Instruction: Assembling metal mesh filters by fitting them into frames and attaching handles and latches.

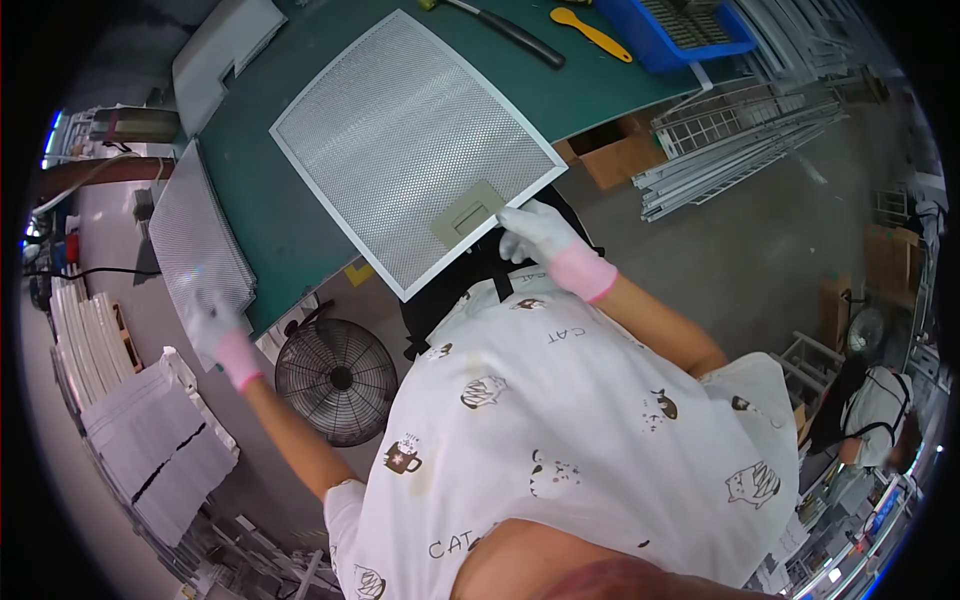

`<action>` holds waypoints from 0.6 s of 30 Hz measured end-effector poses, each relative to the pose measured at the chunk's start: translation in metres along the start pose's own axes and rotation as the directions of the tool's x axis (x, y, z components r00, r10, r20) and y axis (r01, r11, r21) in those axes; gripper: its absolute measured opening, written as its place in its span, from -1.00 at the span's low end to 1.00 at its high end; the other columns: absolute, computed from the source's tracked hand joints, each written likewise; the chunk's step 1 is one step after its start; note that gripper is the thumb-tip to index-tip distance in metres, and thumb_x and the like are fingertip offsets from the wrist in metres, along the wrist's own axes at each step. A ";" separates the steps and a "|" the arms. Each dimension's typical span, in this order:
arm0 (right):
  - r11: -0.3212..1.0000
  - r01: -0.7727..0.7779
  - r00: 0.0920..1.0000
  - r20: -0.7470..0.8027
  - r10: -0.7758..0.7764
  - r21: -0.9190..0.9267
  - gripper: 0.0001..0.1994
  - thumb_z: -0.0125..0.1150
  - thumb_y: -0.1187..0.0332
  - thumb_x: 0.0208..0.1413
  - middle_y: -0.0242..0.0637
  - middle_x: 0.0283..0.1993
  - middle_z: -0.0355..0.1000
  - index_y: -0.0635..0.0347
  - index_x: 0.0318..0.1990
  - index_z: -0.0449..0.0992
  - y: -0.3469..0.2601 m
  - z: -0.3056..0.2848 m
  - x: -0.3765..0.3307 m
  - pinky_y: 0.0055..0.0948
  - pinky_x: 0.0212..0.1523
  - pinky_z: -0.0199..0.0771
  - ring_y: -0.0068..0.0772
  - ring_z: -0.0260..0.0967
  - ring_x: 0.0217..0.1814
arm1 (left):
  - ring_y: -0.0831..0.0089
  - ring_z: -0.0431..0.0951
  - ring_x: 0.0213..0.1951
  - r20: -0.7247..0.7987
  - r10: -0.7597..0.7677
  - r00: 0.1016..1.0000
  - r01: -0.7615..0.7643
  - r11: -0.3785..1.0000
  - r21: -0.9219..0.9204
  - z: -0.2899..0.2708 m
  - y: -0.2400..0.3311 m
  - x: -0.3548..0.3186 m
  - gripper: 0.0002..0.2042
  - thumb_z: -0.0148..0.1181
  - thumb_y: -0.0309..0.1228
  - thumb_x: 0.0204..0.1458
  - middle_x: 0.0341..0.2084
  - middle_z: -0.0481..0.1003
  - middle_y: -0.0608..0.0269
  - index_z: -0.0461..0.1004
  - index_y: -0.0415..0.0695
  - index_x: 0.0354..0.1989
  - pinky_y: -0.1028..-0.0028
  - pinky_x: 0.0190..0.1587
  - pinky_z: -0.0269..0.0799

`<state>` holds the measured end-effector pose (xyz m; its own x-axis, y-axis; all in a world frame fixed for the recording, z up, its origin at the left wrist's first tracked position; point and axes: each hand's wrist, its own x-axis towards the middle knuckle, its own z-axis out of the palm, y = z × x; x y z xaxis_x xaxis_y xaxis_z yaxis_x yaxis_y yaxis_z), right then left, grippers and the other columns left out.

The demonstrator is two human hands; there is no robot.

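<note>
Green workbench (pixel 290 215), two gloved hands at its edge.
Right hand (pixel 535 232) pinches the framed mesh filter (pixel 410 140) by its latch; left hand (pixel 212 318) grips a loose mesh sheet (pixel 195 235).

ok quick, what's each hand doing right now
Left hand: closed on the edge of a mesh sheet stack beside the table.
Right hand: fingers pinching the grey latch on the framed mesh filter.

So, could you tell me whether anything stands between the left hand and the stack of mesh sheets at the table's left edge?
Nothing visible does. The left hand is already at the lower end of the stack of mesh sheets, with no object between them. The right hand rests at the near edge of the framed mesh filter on the green table.
</note>
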<state>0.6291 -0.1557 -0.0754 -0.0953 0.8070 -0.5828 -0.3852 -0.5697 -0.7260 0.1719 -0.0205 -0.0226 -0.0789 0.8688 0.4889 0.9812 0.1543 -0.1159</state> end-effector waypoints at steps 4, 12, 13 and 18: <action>0.979 0.181 0.983 -0.030 -0.179 0.091 -0.69 0.12 0.20 0.12 -0.24 -0.43 0.48 0.35 -0.27 0.47 0.009 0.020 0.009 -0.54 -0.46 0.41 -0.49 0.44 -0.46 | 0.18 0.53 -0.17 0.423 -0.207 0.882 0.315 0.927 -0.203 0.049 -0.161 0.014 -0.36 0.24 -0.08 -0.05 -0.20 0.50 -0.06 0.28 -0.35 0.07 0.31 -0.16 0.42; 0.949 0.295 0.953 0.108 -0.283 -0.113 -0.71 0.12 0.31 0.10 -0.16 -0.34 0.50 0.40 -0.14 0.44 -0.092 0.028 -0.059 -0.60 -0.54 0.42 -0.47 0.46 -0.50 | 0.53 0.41 -0.63 0.641 -0.128 0.757 0.576 0.595 -0.561 0.081 -0.176 0.025 -0.58 0.41 -0.35 -0.14 -0.60 0.43 0.30 0.34 -0.29 -0.22 0.53 -0.62 0.29; 0.947 0.300 0.952 0.106 -0.288 -0.115 -0.71 0.12 0.31 0.10 -0.16 -0.34 0.50 0.40 -0.14 0.44 -0.094 0.029 -0.057 -0.60 -0.54 0.42 -0.47 0.46 -0.50 | 0.53 0.41 -0.63 0.639 -0.124 0.759 0.573 0.593 -0.566 0.085 -0.176 0.028 -0.58 0.41 -0.35 -0.14 -0.60 0.43 0.30 0.34 -0.29 -0.22 0.53 -0.62 0.29; 0.935 0.284 0.933 0.165 -0.321 0.210 -0.64 0.17 0.15 0.10 -0.23 -0.39 0.49 0.35 -0.20 0.46 -0.088 0.048 -0.018 -0.52 -0.43 0.47 -0.44 0.48 -0.43 | 0.38 0.52 -0.49 0.852 -0.087 0.517 0.768 0.488 -0.416 0.081 -0.197 0.038 -0.54 0.37 -0.42 -0.09 -0.39 0.48 0.18 0.30 -0.31 -0.08 0.43 -0.50 0.46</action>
<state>0.6208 -0.1131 0.0164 -0.1167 0.9610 -0.2506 -0.5801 -0.2708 -0.7682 -0.0383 0.0204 -0.0508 -0.2760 0.8362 -0.4739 0.4915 0.5465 0.6781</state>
